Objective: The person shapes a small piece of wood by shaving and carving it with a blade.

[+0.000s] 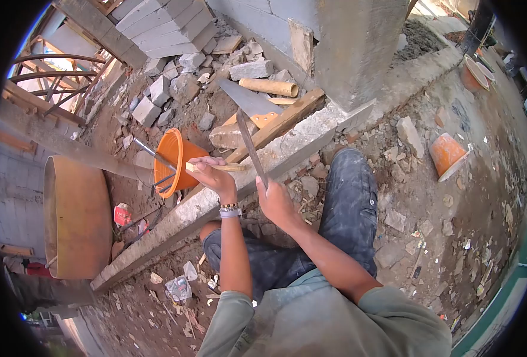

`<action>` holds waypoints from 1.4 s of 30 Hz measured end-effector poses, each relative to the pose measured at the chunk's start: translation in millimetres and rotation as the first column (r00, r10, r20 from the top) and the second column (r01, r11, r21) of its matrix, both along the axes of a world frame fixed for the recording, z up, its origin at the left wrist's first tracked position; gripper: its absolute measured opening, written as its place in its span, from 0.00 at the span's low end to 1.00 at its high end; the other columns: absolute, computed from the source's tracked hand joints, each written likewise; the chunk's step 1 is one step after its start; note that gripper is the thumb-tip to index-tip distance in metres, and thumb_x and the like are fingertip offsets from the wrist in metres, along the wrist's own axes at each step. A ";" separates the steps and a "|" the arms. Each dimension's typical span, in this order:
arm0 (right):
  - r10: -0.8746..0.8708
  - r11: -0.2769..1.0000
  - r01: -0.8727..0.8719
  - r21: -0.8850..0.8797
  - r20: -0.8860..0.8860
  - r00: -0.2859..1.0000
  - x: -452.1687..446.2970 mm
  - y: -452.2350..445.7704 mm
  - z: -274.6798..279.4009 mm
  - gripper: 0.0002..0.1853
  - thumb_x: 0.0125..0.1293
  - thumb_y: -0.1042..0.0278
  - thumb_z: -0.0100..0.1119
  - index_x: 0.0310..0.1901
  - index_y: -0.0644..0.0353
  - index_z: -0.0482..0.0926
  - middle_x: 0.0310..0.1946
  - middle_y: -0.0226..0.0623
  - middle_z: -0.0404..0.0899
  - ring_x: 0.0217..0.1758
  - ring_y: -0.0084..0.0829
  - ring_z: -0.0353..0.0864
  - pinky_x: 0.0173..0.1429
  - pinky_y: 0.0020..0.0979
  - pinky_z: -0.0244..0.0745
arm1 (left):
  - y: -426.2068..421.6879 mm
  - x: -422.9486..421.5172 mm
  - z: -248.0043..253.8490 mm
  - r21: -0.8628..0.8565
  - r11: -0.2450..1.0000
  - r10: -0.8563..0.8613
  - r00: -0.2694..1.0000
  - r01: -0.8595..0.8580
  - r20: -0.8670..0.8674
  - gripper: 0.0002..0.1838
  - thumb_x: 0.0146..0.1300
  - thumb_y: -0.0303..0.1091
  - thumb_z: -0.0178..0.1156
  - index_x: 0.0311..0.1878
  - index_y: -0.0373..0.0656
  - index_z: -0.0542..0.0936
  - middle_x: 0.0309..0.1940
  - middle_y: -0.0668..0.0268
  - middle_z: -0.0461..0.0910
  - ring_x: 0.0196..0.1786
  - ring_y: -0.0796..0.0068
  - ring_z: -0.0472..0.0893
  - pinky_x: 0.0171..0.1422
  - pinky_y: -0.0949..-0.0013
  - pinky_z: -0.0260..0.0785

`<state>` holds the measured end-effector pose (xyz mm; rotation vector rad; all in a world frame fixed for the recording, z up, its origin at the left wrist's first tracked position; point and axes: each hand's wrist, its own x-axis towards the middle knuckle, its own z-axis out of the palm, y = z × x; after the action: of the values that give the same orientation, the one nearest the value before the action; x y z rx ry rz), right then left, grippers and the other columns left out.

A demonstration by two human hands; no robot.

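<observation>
My left hand [214, 179], with bracelets at the wrist, is closed around a short light wooden stick [232, 168], held out over the concrete ledge. My right hand [275, 203] grips a machete [251, 144]; its long dull blade points up and away, and its handle is hidden in my fist. The blade stands just right of the stick's end, and I cannot tell whether they touch. Just beyond my left hand, an orange bucket [183, 156] leans with metal tools inside. A handsaw [245, 100] with an orange handle lies farther off, beside a wooden plank [284, 126].
The concrete ledge [156, 235] runs diagonally before my knees. Broken blocks [147, 112] and a cardboard tube [269, 87] lie beyond it. A concrete column [358, 53] rises ahead. An orange pail [446, 154] lies at right; a large tan drum [82, 217] is at left.
</observation>
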<state>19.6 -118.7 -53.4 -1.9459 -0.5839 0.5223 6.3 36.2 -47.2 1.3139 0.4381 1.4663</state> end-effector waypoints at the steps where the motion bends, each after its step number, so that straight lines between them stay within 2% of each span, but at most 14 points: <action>1: 0.034 0.998 -0.033 -0.044 0.015 0.999 -2.9 0.0 -8.6 0.22 0.76 0.57 0.46 0.37 0.72 0.79 0.33 0.64 0.81 0.39 0.63 0.81 0.47 0.56 0.76 | 0.6 -1.4 0.3 0.000 1.000 -0.008 1.000 0.008 0.003 0.21 0.79 0.54 0.43 0.48 0.42 0.61 0.24 0.68 0.67 0.23 0.78 0.70 0.34 0.71 0.71; 3: 0.090 0.989 -0.083 -0.124 0.050 0.995 -3.5 1.7 -28.0 0.23 0.76 0.57 0.46 0.37 0.72 0.79 0.32 0.64 0.81 0.39 0.64 0.81 0.47 0.56 0.76 | 1.4 -2.5 1.6 0.042 0.999 0.019 0.999 -0.017 -0.034 0.21 0.79 0.54 0.43 0.47 0.42 0.61 0.24 0.67 0.67 0.23 0.78 0.71 0.34 0.71 0.71; 5: 0.070 0.992 -0.062 -0.109 0.069 0.995 -2.1 3.4 -36.2 0.22 0.76 0.57 0.46 0.36 0.72 0.79 0.30 0.64 0.81 0.38 0.64 0.81 0.46 0.56 0.76 | 2.1 0.8 1.3 0.068 0.997 0.040 0.998 -0.037 -0.049 0.22 0.78 0.55 0.43 0.46 0.42 0.61 0.24 0.67 0.68 0.23 0.78 0.71 0.33 0.72 0.71; 9: 0.043 0.999 -0.043 -0.025 0.018 0.999 7.6 5.3 -18.5 0.21 0.76 0.59 0.48 0.36 0.72 0.79 0.30 0.63 0.81 0.38 0.64 0.81 0.46 0.56 0.76 | -2.0 -1.7 0.7 0.037 0.999 0.029 0.999 -0.028 -0.035 0.21 0.79 0.55 0.42 0.45 0.43 0.61 0.24 0.68 0.67 0.23 0.78 0.70 0.33 0.72 0.71; 12: -0.055 0.998 0.055 -0.001 0.058 0.997 1.6 7.3 -0.8 0.21 0.75 0.59 0.49 0.36 0.72 0.79 0.30 0.63 0.81 0.38 0.64 0.81 0.46 0.56 0.76 | 0.1 -1.6 1.9 0.007 1.000 -0.007 1.000 0.007 -0.001 0.20 0.79 0.53 0.42 0.44 0.43 0.60 0.24 0.68 0.66 0.23 0.78 0.69 0.32 0.71 0.69; 15: 0.083 0.986 -0.087 -0.145 -0.030 0.996 0.0 8.2 -31.9 0.21 0.76 0.58 0.48 0.36 0.71 0.81 0.31 0.64 0.81 0.39 0.65 0.80 0.46 0.56 0.74 | -3.1 0.8 6.9 0.014 1.000 0.027 0.999 -0.026 -0.039 0.19 0.79 0.52 0.42 0.44 0.43 0.60 0.24 0.68 0.66 0.23 0.78 0.69 0.31 0.71 0.68; 18: 0.053 0.987 -0.050 -0.155 0.018 0.998 1.8 5.9 -36.4 0.22 0.75 0.58 0.48 0.36 0.71 0.81 0.32 0.64 0.81 0.39 0.64 0.80 0.46 0.56 0.75 | -4.1 5.5 11.0 0.041 0.999 0.034 0.998 -0.032 -0.054 0.19 0.79 0.52 0.42 0.46 0.43 0.61 0.25 0.68 0.66 0.23 0.78 0.68 0.32 0.71 0.69; 21: 0.016 0.998 -0.014 -0.060 0.024 1.000 6.0 6.1 -40.9 0.21 0.75 0.60 0.49 0.34 0.73 0.79 0.28 0.65 0.80 0.39 0.66 0.79 0.46 0.56 0.75 | -4.2 1.1 5.1 0.008 0.999 0.033 0.998 -0.033 -0.055 0.19 0.80 0.51 0.42 0.50 0.42 0.61 0.24 0.68 0.67 0.23 0.78 0.70 0.33 0.71 0.71; 24: -0.030 0.983 0.030 0.182 -0.001 1.000 7.8 -4.4 -33.3 0.22 0.76 0.58 0.48 0.35 0.72 0.78 0.22 0.56 0.80 0.27 0.56 0.82 0.36 0.49 0.78 | -4.9 -0.8 4.7 0.029 0.999 0.041 0.999 -0.041 -0.002 0.20 0.79 0.52 0.43 0.52 0.43 0.60 0.24 0.69 0.67 0.23 0.78 0.71 0.33 0.71 0.72; 26: 0.011 0.989 0.059 0.138 -0.458 0.889 6.6 -15.3 -19.4 0.25 0.77 0.51 0.46 0.37 0.68 0.81 0.16 0.41 0.77 0.14 0.35 0.77 0.20 0.36 0.72 | 3.4 -6.9 -4.5 0.054 0.998 0.019 1.000 -0.020 0.005 0.20 0.78 0.54 0.45 0.48 0.44 0.61 0.24 0.69 0.67 0.23 0.78 0.71 0.32 0.71 0.71; 27: 0.008 0.975 0.111 0.193 -0.531 0.847 2.1 -20.2 -17.9 0.26 0.78 0.49 0.44 0.37 0.66 0.80 0.15 0.32 0.73 0.09 0.22 0.70 0.13 0.27 0.64 | -3.9 -4.5 1.2 0.032 0.999 0.041 0.998 -0.043 0.046 0.21 0.77 0.55 0.46 0.46 0.45 0.61 0.25 0.68 0.68 0.24 0.78 0.71 0.32 0.71 0.70; 29: 0.027 0.951 0.159 0.266 -0.585 0.811 -5.8 -28.1 -22.4 0.28 0.77 0.44 0.43 0.40 0.66 0.79 0.16 0.34 0.75 0.10 0.25 0.72 0.13 0.29 0.65 | -0.2 -7.8 -8.3 0.004 1.000 -0.029 0.995 0.029 0.097 0.22 0.77 0.56 0.47 0.42 0.44 0.63 0.26 0.68 0.67 0.25 0.76 0.71 0.33 0.71 0.70; 33: 0.082 0.927 0.162 0.337 -0.605 0.792 -12.4 -35.4 -28.6 0.31 0.77 0.39 0.41 0.42 0.65 0.78 0.17 0.35 0.77 0.11 0.24 0.73 0.15 0.27 0.66 | -4.2 -4.7 -6.4 0.115 0.992 0.055 0.997 -0.049 -0.046 0.24 0.78 0.57 0.43 0.39 0.43 0.61 0.25 0.67 0.64 0.25 0.76 0.69 0.34 0.71 0.68; 42: 0.135 0.968 0.029 0.248 -0.616 0.776 1.6 -50.4 -64.8 0.32 0.75 0.34 0.41 0.42 0.61 0.78 0.21 0.30 0.78 0.15 0.21 0.74 0.19 0.25 0.68 | -5.3 2.3 -4.4 0.168 0.981 0.124 0.978 -0.096 -0.167 0.21 0.80 0.51 0.40 0.41 0.40 0.61 0.26 0.66 0.62 0.26 0.75 0.67 0.33 0.70 0.67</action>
<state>21.2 -169.1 -118.2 -1.3950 -0.2472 1.0368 8.7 30.9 -51.6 1.5770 0.5257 1.5071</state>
